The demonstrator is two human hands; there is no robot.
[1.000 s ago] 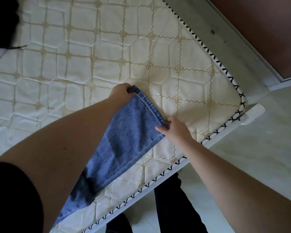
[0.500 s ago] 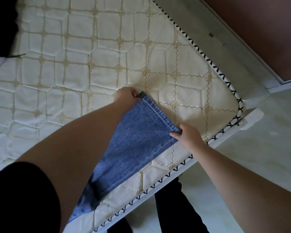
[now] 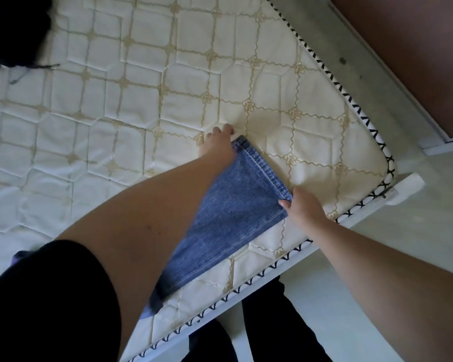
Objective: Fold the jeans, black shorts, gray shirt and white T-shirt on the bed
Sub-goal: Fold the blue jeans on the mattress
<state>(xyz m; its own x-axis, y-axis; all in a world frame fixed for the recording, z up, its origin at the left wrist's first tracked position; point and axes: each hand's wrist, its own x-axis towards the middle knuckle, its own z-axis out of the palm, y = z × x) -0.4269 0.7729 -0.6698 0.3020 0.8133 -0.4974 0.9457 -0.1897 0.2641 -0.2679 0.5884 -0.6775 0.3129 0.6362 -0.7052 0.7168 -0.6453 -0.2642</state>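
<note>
On the bed (image 3: 285, 82), my left hand (image 3: 217, 145) and right hand (image 3: 305, 209) pinch the jeans (image 3: 236, 210) hem corners flat; folding the legs over comes next.

Pretty dim, flat daylight overall; the tiled floor (image 3: 416, 246) at right is the brightest bit, with a small glare spot near the right edge; the mattress (image 3: 147, 82) goes greyer toward the left; soft shadow under the left forearm (image 3: 152, 220) onto the jeans (image 3: 236, 218); wide-angle bend on the bed edge; black sleeve (image 3: 45, 304) is featureless; slightly soft, compressed look.
</note>
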